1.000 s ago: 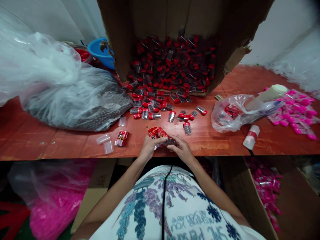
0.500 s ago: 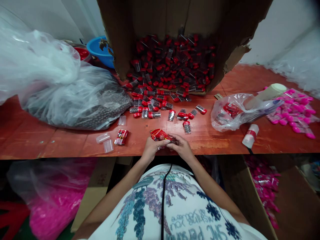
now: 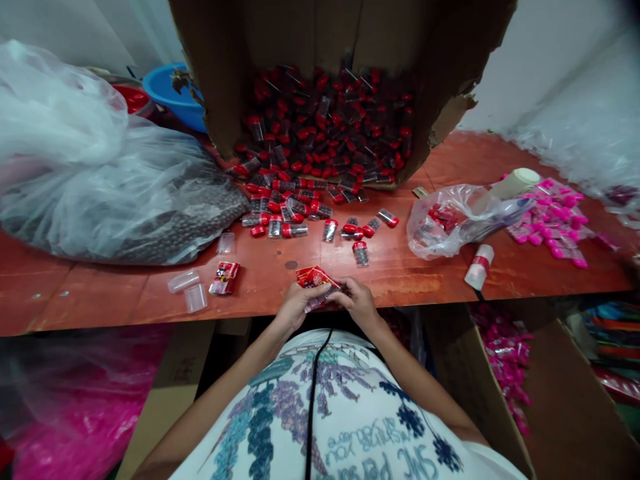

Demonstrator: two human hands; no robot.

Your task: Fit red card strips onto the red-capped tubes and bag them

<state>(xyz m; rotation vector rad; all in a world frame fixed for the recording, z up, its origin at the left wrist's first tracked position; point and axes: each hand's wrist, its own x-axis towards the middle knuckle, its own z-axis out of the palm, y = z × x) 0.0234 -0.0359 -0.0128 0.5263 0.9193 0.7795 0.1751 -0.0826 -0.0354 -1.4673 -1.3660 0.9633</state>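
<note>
My left hand [image 3: 294,308] is closed on several red printed labels [image 3: 314,275], fanned out at the table's front edge. My right hand [image 3: 362,304] pinches their right side with thumb and fingers; something clear or pale shows under the left thumb, too small to name. To the left lies a stack of similar red labels [image 3: 225,278], beside clear plastic tubes [image 3: 195,298]. Beyond my hands stands a small red-capped bottle [image 3: 361,254] with dark beads inside. More such bottles [image 3: 295,230] lie behind it.
A large cardboard box [image 3: 450,73] on its side holds many red-capped bottles. At left rests a plastic bag of dark beads [image 3: 150,220]. To the right are a clear bag [image 3: 435,230], a white roll [image 3: 479,267] and pink-capped bottles [image 3: 555,227].
The view has swung right, so the table's things sit farther left. My hands stay together, with the labels now spread wider in the left hand.
</note>
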